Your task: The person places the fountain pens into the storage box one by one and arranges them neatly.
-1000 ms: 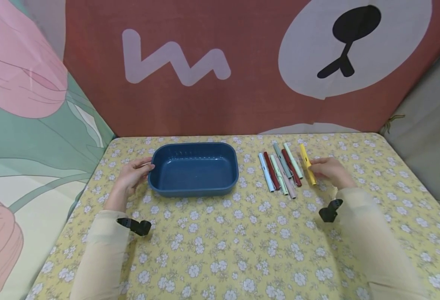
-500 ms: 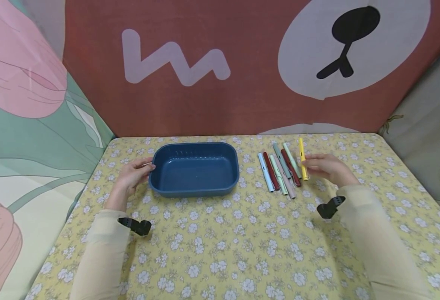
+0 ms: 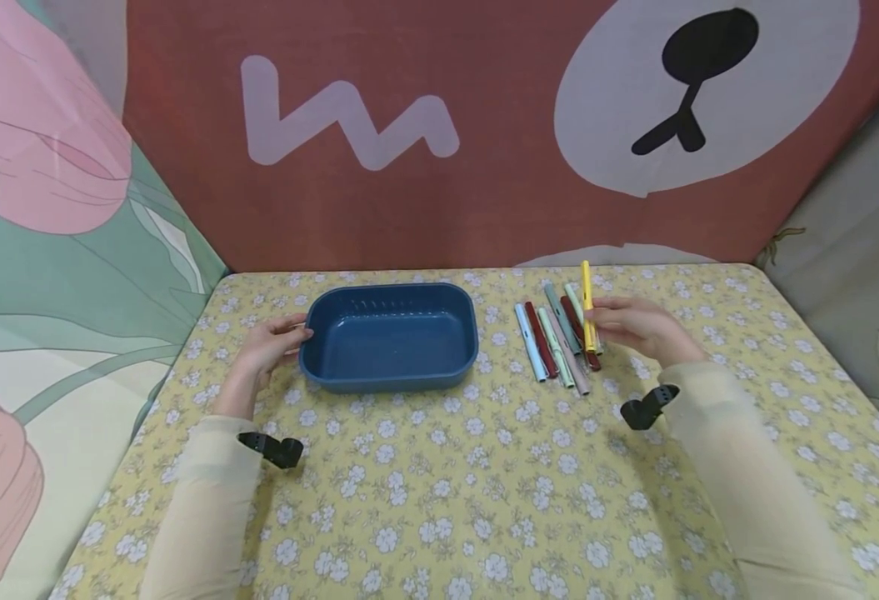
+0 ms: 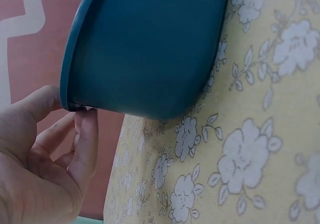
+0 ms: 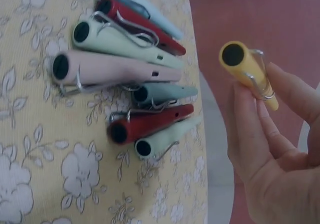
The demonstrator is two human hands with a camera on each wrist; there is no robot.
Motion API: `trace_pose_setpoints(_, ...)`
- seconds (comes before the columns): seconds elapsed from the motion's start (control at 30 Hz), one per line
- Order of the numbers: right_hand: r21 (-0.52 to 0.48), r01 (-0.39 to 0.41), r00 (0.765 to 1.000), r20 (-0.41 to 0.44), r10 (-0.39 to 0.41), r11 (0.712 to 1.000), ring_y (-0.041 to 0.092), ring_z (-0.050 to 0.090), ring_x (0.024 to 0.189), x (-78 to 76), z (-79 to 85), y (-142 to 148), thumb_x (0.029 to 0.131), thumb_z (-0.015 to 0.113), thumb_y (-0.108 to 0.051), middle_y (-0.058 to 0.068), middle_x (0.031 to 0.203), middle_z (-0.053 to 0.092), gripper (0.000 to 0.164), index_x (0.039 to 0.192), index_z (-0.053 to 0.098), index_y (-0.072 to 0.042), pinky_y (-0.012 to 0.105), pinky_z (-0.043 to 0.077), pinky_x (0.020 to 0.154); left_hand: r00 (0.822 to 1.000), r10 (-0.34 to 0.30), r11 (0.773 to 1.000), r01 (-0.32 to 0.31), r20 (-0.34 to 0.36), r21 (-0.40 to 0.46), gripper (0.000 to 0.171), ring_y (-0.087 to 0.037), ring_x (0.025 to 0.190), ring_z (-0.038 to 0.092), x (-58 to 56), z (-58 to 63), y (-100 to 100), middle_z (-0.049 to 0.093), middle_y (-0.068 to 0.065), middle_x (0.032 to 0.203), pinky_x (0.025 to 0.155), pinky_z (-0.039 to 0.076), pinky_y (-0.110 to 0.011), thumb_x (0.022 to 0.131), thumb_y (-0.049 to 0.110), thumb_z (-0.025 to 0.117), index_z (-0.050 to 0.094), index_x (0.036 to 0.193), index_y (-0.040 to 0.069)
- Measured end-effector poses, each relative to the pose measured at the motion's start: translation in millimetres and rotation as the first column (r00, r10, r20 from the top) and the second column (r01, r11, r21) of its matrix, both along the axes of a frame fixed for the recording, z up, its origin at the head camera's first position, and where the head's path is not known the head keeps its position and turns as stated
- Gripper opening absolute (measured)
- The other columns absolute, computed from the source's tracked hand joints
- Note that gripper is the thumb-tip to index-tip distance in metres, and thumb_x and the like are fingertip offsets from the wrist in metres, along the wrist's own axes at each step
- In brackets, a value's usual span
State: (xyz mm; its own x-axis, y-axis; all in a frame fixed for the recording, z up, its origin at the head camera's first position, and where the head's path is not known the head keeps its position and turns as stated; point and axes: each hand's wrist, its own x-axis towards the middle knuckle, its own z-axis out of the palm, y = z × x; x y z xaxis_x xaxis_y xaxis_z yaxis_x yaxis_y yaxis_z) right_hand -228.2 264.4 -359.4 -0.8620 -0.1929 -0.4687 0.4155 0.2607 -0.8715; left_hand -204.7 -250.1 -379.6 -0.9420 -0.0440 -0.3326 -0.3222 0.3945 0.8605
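My left hand (image 3: 265, 348) pinches the left rim of a dark blue rectangular tray (image 3: 388, 387), thumb on the near side of the rim in the left wrist view. The tray (image 4: 145, 48) stands on the table with nothing in it. A yellow pen (image 3: 587, 300) with a metal clip is pinched between the thumb and fingers of my right hand (image 3: 645, 325). Held above the table, the pen (image 5: 245, 66) shows its black cap end to the right wrist camera. Just left of that hand lie several pens (image 3: 551, 346) in pale blue, dark red, pale green, pink and grey-green.
A yellow flowered cloth (image 3: 424, 500) covers the table. Behind its far edge hangs a red-brown printed cloth (image 3: 409, 217). Printed fabric (image 3: 57, 250) also closes off the left side. Each wrist carries a small black camera mount (image 3: 277, 451).
The right hand has lifted the yellow pen off the table and carried it left, over the right side of the other pens. The left hand keeps its hold on the tray rim.
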Motion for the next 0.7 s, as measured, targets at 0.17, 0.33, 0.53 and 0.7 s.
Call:
trace_pose_setpoints(0.17, -0.057, 0.016, 1.0, 0.01, -0.015, 0.998, -0.006, 0.063, 0.082, -1.5, 3.3, -9, 0.096, 0.058, -0.02, -0.02, 0.086, 0.063, 0.075, 0.153, 0.012, -0.001, 0.012, 0.056, 0.082, 1.0, -0.006, 1.0, 0.006, 0.01, 0.017, 0.053, 0.0, 0.098, 0.058, 0.0, 0.1, -1, 0.044, -0.018, 0.145, 0.096, 0.054, -0.024, 0.099, 0.025, 0.048, 0.034, 0.149, 0.011)
trace_pose_setpoints(0.33, -0.107, 0.013, 1.0, -0.013, -0.014, 0.994, -0.004, 0.064, 0.083, -0.4, 7.6, -18, 0.096, 0.058, -0.018, -0.018, 0.087, 0.065, 0.074, 0.152, 0.013, 0.002, 0.01, 0.056, 0.079, 1.0, 0.001, 0.999, -0.002, 0.021, 0.048, 0.055, 0.004, 0.093, 0.058, 0.5, 1.1, -2, 0.042, -0.019, 0.147, 0.087, 0.055, -0.016, 0.099, 0.024, 0.049, 0.033, 0.15, 0.011)
trace_pose_setpoints(0.53, -0.117, 0.032, 0.999, -0.018, -0.034, 0.993, -0.004, 0.065, 0.081, 1.3, 11.4, -28, 0.096, 0.059, -0.017, -0.017, 0.087, 0.066, 0.072, 0.152, 0.018, 0.002, 0.011, 0.056, 0.079, 1.0, 0.015, 0.999, -0.016, 0.017, 0.042, 0.054, 0.01, 0.085, 0.057, 0.5, 1.5, -1, 0.044, -0.02, 0.146, 0.08, 0.055, -0.011, 0.098, 0.023, 0.05, 0.034, 0.149, 0.011)
trace_pose_setpoints(0.7, -0.123, 0.019, 1.0, -0.012, -0.02, 0.992, -0.003, 0.065, 0.082, 1.7, 13.5, -39, 0.095, 0.059, -0.017, -0.016, 0.088, 0.066, 0.073, 0.152, 0.017, 0.0, 0.012, 0.056, 0.08, 0.999, 0.037, 0.998, -0.037, 0.008, 0.053, 0.053, 0.013, 0.084, 0.055, 0.2, 0.6, 0, 0.044, -0.02, 0.146, 0.078, 0.055, -0.01, 0.099, 0.02, 0.048, 0.035, 0.149, 0.01)
